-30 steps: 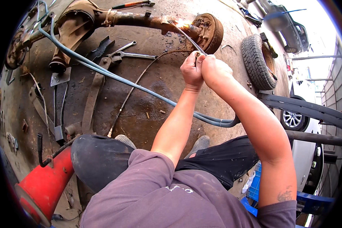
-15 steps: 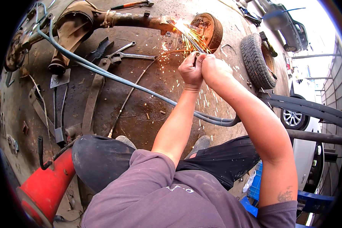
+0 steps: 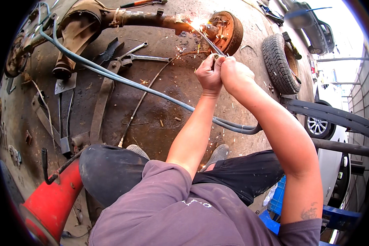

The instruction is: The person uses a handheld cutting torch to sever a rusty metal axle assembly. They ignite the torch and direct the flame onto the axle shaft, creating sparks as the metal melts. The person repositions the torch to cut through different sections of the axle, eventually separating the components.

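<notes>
Side by side, my left hand [image 3: 209, 76] and my right hand [image 3: 237, 75] are closed around the handle end of a cutting torch [image 3: 211, 43]. A round brass-coloured part shows by my left thumb. Its thin metal tubes slant up and left to a bright, glowing spot [image 3: 197, 23] on a rusty vehicle axle [image 3: 145, 19]. A few sparks fly there. Close to the right of that spot is the axle's rusty wheel hub with its drum [image 3: 226, 33]. My fingers hide most of the torch handle.
Blue-grey hoses [image 3: 164, 95] cross in front of me and loop under my right forearm. Wrenches [image 3: 145, 58] and leaf springs [image 3: 100, 104] lie on the stained floor. A tyre [image 3: 274, 61] stands to the right; a red stand [image 3: 55, 197] is by my left knee.
The spray of sparks has shrunk to a small glow with scattered sparks. Both hands keep their grip on the torch, and the view has shifted slightly.
</notes>
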Tool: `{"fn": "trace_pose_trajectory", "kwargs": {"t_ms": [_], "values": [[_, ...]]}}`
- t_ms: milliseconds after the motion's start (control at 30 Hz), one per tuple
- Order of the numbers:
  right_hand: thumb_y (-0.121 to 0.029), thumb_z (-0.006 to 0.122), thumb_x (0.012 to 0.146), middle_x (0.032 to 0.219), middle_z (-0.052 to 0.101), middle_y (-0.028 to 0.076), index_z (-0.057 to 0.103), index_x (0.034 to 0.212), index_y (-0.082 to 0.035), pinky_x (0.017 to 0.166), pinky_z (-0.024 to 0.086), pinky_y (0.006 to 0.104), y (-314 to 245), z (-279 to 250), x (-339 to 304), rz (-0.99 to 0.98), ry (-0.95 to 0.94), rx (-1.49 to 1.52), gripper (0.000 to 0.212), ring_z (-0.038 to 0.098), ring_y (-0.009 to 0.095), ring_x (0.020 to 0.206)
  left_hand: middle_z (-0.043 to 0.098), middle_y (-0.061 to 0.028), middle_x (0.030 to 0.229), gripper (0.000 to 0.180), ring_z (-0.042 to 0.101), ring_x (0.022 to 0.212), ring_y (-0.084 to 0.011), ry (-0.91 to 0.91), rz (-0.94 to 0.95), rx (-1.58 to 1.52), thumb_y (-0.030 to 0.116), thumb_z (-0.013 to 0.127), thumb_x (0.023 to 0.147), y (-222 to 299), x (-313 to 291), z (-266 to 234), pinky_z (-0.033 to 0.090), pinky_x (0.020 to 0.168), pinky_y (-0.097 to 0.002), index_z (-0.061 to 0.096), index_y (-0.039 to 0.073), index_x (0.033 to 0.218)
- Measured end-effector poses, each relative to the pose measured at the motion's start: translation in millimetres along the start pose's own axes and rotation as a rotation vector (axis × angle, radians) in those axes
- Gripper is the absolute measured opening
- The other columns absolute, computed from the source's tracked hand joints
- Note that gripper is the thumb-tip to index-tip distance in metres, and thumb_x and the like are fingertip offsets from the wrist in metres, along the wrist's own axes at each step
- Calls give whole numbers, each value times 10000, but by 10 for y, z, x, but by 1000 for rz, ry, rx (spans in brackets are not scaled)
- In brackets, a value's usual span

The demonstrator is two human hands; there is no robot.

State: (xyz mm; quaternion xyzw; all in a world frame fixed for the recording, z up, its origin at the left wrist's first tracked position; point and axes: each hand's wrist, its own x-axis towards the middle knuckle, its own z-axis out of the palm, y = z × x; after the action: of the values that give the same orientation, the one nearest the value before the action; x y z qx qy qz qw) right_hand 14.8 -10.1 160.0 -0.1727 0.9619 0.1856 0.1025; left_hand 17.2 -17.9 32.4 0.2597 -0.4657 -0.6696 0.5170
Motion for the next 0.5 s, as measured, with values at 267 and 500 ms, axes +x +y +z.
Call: {"fn": "trace_pose_trajectory", "kwargs": {"t_ms": [267, 500], "values": [[-248, 447, 1034, 1086, 724, 236, 586, 1151, 13, 866, 572, 480, -4, 22, 13, 17, -4, 4, 318, 717, 383, 1037, 690, -69, 758, 142, 596, 678, -129, 13, 34, -19, 150, 776, 891, 27, -14, 11, 501, 649, -285, 732, 20, 931], [-252, 453, 1032, 1083, 727, 231, 592, 1146, 13, 864, 573, 481, -33, -21, -1, 21, -19, -5, 320, 718, 380, 1037, 669, -33, 724, 141, 555, 673, -77, 17, 12, -37, 147, 771, 902, 16, 1, 22, 489, 645, -263, 730, 14, 920]]}}
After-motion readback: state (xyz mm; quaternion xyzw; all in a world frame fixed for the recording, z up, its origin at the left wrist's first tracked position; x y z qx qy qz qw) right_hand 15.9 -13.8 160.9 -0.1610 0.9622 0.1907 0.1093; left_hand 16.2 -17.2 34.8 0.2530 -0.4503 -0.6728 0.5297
